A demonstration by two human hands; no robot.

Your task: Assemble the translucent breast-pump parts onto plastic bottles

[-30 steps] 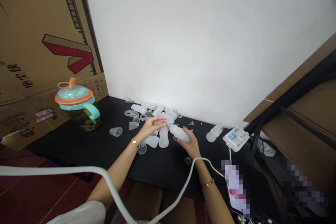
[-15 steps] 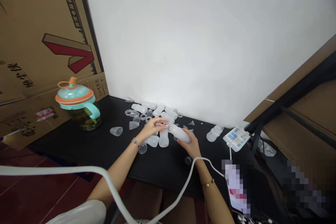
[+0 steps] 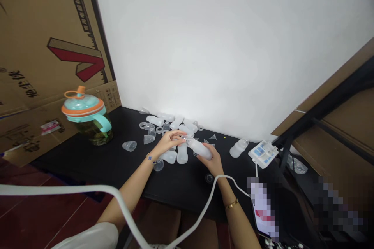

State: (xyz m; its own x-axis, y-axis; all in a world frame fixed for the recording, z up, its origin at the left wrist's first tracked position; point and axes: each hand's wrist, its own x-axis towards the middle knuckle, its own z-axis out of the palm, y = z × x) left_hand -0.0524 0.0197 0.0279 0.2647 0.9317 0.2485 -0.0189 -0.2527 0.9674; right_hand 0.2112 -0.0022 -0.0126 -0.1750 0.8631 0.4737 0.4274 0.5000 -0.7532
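Observation:
A frosted white baby bottle (image 3: 201, 149) lies tilted in my right hand (image 3: 215, 162), whose fingers wrap round its base. My left hand (image 3: 171, 142) pinches the clear part at the bottle's mouth (image 3: 188, 139); whether it is a nipple or a cap I cannot tell. Just below the hands, another white bottle (image 3: 182, 155) lies on the black table (image 3: 175, 186). Behind them is a pile of white bottles (image 3: 177, 123), with clear caps (image 3: 149, 139) and rings (image 3: 159, 130) to its left. A clear dome cap (image 3: 158, 165) sits near my left wrist.
An orange and teal jug (image 3: 86, 116) stands at the left before a large cardboard box (image 3: 52, 39). To the right are a bottle with a clear top (image 3: 239, 148), a white power strip (image 3: 263, 154) and a phone (image 3: 263, 210). A white cable (image 3: 117, 191) crosses in front of my forearms.
My left hand has shifted very slightly left at the bottle's mouth. The right hand and the bottle stay nearly where they were.

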